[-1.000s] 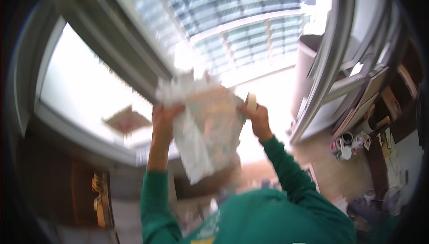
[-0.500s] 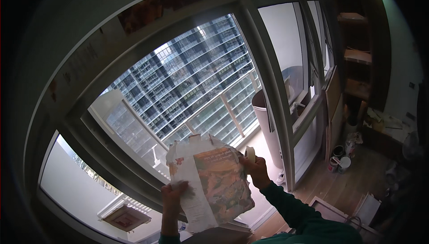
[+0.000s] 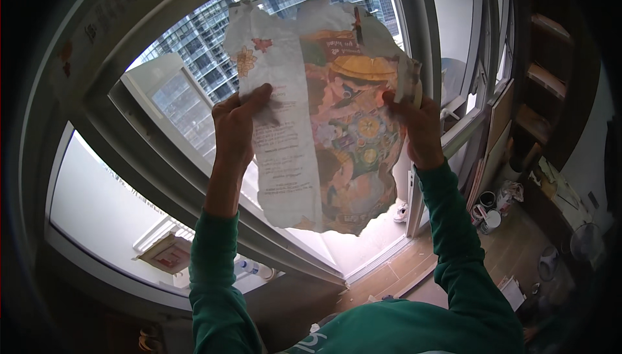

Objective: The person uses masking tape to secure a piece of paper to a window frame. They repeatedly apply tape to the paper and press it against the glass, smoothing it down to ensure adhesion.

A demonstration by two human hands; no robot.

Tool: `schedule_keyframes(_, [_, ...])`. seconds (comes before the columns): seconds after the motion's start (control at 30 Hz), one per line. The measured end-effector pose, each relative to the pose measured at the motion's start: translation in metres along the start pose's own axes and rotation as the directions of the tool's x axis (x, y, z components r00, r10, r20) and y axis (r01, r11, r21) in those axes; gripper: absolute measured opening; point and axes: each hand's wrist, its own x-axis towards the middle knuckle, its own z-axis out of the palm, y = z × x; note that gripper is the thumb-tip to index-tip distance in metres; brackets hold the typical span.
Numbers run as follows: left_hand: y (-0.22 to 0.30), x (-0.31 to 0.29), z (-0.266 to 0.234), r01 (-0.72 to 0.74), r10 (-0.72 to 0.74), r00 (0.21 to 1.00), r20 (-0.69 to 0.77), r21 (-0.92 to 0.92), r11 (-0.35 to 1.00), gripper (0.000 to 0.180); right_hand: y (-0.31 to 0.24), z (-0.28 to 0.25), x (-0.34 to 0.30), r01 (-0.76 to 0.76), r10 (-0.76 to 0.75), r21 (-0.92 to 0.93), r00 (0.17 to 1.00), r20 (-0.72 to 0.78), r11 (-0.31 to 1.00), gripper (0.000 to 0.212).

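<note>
A torn-edged sheet of printed paper (image 3: 350, 153), white along its left part and colourfully illustrated on the right, is held up in front of the window opening. My left hand (image 3: 234, 127) grips its left side, with the thumb lying over the front. At the opposite edge my right hand (image 3: 424, 130) is closed on the paper, thumb in front. A pale roll of tape (image 3: 416, 90), mostly hidden by the fingers and the paper's edge, sits by that right hand.
A grey door frame (image 3: 424, 23) stands right of the paper, and a bottom track crosses the floor. Several cans (image 3: 491, 221) are on the wooden floor at right, below shelves (image 3: 547, 82). Boards (image 3: 495, 130) lean nearby. A plastic bottle (image 3: 254, 268) lies lower left.
Both hands have raised the paper higher and brought it more upright before me. My view has shifted, so both green sleeves now show fully.
</note>
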Motion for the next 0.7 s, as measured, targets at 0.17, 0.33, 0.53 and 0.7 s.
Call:
schedule_keyframes(0.17, [-0.008,-0.019,-0.008,0.044,-0.044,0.999,-0.004,0.016,0.999,0.026,0.018,-0.004,0.010,0.018,-0.015,-0.046,0.999,0.053,0.999,0.024])
schedule_keyframes(0.33, [-0.049,-0.047,-0.054,0.143,-0.143,0.988,0.057,0.005,0.990,0.023,0.037,-0.006,0.002,-0.089,0.111,-0.120,0.976,0.186,0.989,0.024])
schedule_keyframes(0.53, [-0.067,-0.074,-0.087,0.110,-0.116,0.992,-0.053,-0.106,0.988,0.028,0.062,0.008,-0.021,-0.136,0.142,-0.044,0.963,0.231,0.990,0.026])
schedule_keyframes(0.7, [-0.078,-0.094,-0.133,-0.052,0.064,0.994,0.083,-0.141,0.989,0.035,0.095,0.016,-0.030,-0.217,0.191,0.091,0.954,0.232,0.972,0.022])
